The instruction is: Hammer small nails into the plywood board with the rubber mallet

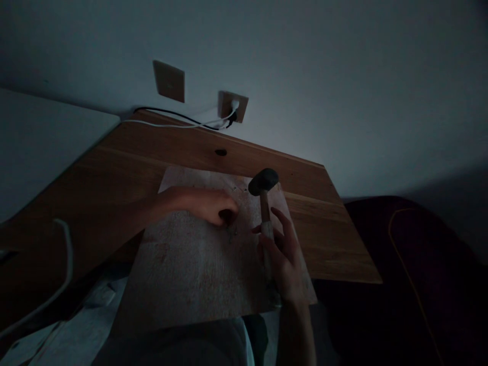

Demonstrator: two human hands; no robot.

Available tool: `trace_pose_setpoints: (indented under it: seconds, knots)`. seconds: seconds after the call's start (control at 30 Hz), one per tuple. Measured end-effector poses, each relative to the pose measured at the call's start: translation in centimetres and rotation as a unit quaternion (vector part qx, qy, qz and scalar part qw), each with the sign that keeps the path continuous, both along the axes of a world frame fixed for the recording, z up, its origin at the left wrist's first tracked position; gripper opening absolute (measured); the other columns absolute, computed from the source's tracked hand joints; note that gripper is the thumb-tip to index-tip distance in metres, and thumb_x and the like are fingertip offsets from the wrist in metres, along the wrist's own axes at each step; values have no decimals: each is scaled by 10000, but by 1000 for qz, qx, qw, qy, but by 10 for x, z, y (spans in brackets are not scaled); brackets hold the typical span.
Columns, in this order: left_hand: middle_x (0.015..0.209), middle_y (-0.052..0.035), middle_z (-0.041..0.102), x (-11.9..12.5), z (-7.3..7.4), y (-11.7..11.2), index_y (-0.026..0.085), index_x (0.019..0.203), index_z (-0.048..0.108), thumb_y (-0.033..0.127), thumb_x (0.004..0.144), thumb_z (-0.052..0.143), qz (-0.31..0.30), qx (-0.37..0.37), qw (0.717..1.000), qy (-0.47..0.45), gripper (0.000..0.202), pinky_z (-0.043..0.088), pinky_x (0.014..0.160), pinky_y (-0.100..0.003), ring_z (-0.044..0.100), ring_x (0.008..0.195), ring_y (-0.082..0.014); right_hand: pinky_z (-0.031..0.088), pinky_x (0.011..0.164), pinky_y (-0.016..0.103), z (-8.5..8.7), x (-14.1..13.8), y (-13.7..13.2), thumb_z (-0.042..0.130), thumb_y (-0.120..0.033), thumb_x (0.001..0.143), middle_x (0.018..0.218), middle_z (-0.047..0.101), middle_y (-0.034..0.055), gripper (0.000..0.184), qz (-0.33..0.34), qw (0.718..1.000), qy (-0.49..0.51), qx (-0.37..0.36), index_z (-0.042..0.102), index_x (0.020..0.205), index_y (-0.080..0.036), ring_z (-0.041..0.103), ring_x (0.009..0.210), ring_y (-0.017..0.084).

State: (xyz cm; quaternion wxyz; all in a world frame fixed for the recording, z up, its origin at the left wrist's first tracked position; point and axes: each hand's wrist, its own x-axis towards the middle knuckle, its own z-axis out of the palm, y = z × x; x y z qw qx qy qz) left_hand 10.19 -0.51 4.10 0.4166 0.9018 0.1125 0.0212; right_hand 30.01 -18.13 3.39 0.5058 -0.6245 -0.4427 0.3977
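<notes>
My right hand (280, 251) is wrapped round the pale handle of a dark-headed mallet (264, 182), its head raised and pointing away from me. To its left, my left hand (215, 207) is closed low over a worn plywood board (183, 269). Whatever its curled fingers hold, if anything, is hidden in the dim light. Just below those fingers lie small thin bits, perhaps nails (232, 232), on the board. More small bits (240, 189) show near the board's far edge, left of the mallet head.
Beneath the board is a wooden desk (320, 223) with a round cable hole (220, 152). Cables (183, 121) run along the wall to a socket (239, 104). A white cord (67, 254) hangs at lower left. A dark red cushioned shape (404, 264) stands at right.
</notes>
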Motion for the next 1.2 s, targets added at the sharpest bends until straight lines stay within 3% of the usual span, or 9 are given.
trace_pose_setpoints:
  seconds: [0.23,0.47,0.6,0.67,0.77,0.9,1.2]
  knots:
    - [847,-9,703,-10,-7,-13,201,833,653,12,751,625,12,36,999,-18,208,469,713,-292,666,794,-182,533,661,321,-3,-7,1,722,-394,911,988,774,45,665,-3,1000,-23,3,506,1524,-252,671,776,196]
    - [889,-26,668,-16,-15,-13,207,785,619,54,747,678,60,122,989,-52,168,465,743,-304,641,840,-199,526,672,341,-4,-6,4,726,-421,894,983,777,46,688,9,999,-38,-2,511,1522,-240,655,762,200]
    - [926,-29,693,-19,-20,-11,203,832,646,58,777,682,84,130,986,-60,159,466,741,-301,656,830,-193,500,604,314,-3,-6,4,726,-409,896,979,768,35,685,8,1000,-25,-7,506,1524,-246,622,691,174]
    - [965,-28,727,-21,-24,-3,205,934,689,56,816,665,115,119,983,-79,192,478,769,-295,680,863,-189,481,568,300,-4,-6,5,724,-405,895,984,765,33,691,13,1000,-17,-6,497,1528,-246,594,648,158]
    - [1048,-36,764,-23,-30,16,206,1099,714,106,915,642,209,99,964,-132,222,502,839,-291,704,935,-179,475,566,297,-5,-6,5,709,-403,899,973,762,33,689,15,1000,-24,1,494,1533,-242,592,653,159]
    - [918,-22,763,-21,-38,34,182,981,726,183,943,686,314,79,927,-188,55,515,795,-279,691,835,-162,492,593,297,-7,-6,6,696,-384,897,963,759,28,664,11,999,-43,0,513,1520,-248,616,686,166]
    - [861,-14,758,-17,-50,26,194,903,725,97,914,690,343,176,912,-140,104,488,748,-285,697,769,-169,505,601,284,-10,-4,7,714,-358,892,959,770,25,640,18,999,-36,14,530,1497,-262,641,707,168]
